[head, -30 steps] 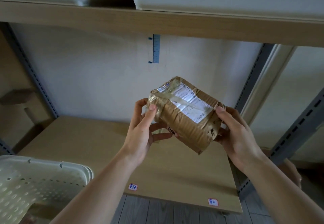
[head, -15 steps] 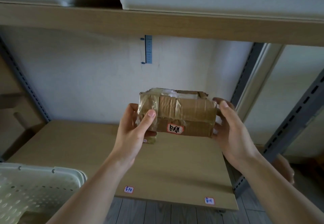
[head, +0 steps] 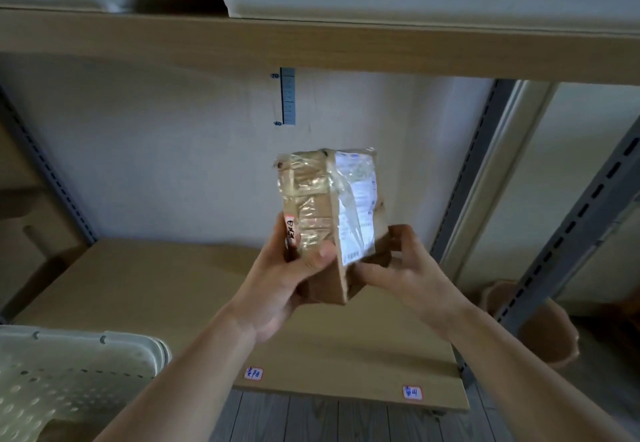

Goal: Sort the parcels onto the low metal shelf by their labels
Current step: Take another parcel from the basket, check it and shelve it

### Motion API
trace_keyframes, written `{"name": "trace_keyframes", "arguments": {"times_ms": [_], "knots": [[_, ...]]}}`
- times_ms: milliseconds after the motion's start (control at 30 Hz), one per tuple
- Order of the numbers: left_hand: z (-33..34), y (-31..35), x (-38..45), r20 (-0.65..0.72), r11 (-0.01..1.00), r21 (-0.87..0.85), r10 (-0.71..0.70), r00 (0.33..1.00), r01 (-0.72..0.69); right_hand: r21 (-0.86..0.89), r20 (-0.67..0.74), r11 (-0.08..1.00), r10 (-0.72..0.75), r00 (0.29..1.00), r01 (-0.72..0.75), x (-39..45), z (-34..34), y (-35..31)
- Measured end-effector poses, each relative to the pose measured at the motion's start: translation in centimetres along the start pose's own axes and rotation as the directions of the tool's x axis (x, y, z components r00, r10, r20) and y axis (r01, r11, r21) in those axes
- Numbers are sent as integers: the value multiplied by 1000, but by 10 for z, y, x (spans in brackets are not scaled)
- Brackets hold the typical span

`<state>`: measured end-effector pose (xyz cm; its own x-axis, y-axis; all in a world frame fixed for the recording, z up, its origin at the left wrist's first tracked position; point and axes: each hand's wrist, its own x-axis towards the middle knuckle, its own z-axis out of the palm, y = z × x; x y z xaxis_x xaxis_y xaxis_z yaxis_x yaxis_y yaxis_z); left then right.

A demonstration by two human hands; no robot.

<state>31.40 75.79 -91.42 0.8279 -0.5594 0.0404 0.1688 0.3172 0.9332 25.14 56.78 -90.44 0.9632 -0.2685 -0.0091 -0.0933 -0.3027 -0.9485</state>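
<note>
A small brown cardboard parcel, wrapped in shiny clear tape, stands on end in the air above the low shelf board. A white shipping label faces right and a small red-edged sticker with handwriting sits on its left side. My left hand grips the parcel's lower left, thumb across the front. My right hand holds the lower right corner with its fingers. Two small handwritten labels, one left and one right, are stuck on the shelf's front edge.
A cream perforated plastic basket sits at the lower left. A wooden upper shelf carries white boxes overhead. Grey slotted metal uprights rise at the right, with a brown pot on the floor behind them.
Both hands have turned the parcel from lying flat with its sticker facing me to standing on end, the shipping label now facing right. The hands have shifted to its lower end.
</note>
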Motion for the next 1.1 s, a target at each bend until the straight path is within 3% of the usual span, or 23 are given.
{"name": "trace_keyframes", "arguments": {"times_ms": [67,133,200,300,400,500,567,633,700,867,1100], "knots": [[-6,2,2,6,985,173,9,1000,-10,-219,-26,967,-137,990,128,2,-3,1],[-11,3,4,-19,956,292,14,1000,-8,-407,16,869,-303,953,283,4,-8,-2],[-13,3,5,-50,927,374,40,998,-18,-439,26,827,-379,925,351,7,-13,-5],[-12,-1,5,-136,883,458,179,974,-98,-384,-120,877,-357,927,288,11,-21,-5],[-1,-5,7,-391,953,281,223,893,-114,-378,-250,885,-380,891,272,13,-23,-5],[2,-12,13,-555,992,-5,104,825,-128,-347,-203,895,-363,910,280,9,-13,-6],[4,-14,15,-558,991,17,116,821,-129,-305,-192,915,-330,924,263,8,-9,-8],[6,-11,12,-541,974,133,228,809,-186,-276,-251,929,-317,915,246,10,-10,-7],[11,-5,9,-464,938,228,340,818,-260,-256,-305,936,-313,899,239,10,-13,-3],[16,3,4,-342,836,444,489,802,-321,-253,-277,926,-347,896,281,8,-11,3],[19,10,-4,-323,766,498,598,734,-405,-202,-307,915,-398,865,349,2,-13,-5]]}}
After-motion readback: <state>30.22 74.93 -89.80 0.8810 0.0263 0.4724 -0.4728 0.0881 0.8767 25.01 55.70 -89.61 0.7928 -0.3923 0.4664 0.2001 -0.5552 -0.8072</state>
